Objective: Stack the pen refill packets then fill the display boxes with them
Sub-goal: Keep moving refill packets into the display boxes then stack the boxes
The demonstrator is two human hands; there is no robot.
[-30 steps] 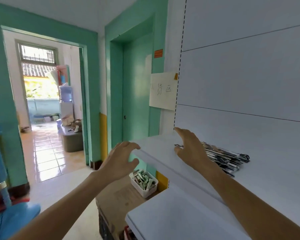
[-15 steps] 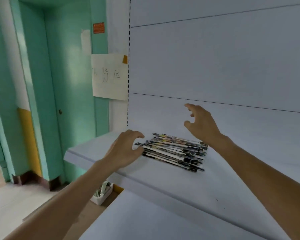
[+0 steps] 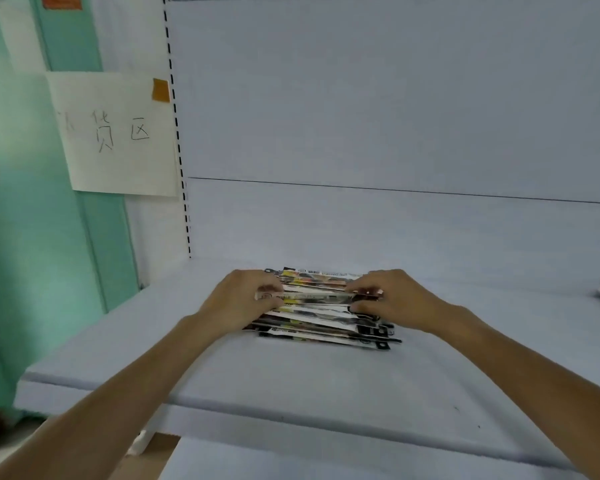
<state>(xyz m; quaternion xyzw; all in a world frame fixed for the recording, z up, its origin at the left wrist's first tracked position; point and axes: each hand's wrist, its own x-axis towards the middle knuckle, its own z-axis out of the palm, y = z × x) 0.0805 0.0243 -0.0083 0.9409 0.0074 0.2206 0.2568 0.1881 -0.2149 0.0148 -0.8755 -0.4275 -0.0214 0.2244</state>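
While the pile of pen refill packets lies flat on the white shelf, towards the shelf's back and left of its middle, both hands clasp its upper layers. The left hand has its fingers curled round the packets' left ends, and the right hand curls over their right ends. The lower packets fan out unevenly towards the shelf's front edge. A handwritten paper notice hangs beyond the shelf's left end.

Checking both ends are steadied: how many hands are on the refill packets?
2. The left hand holds the left end of the loose pile of flat printed pen refill packets; the right hand holds the right end.
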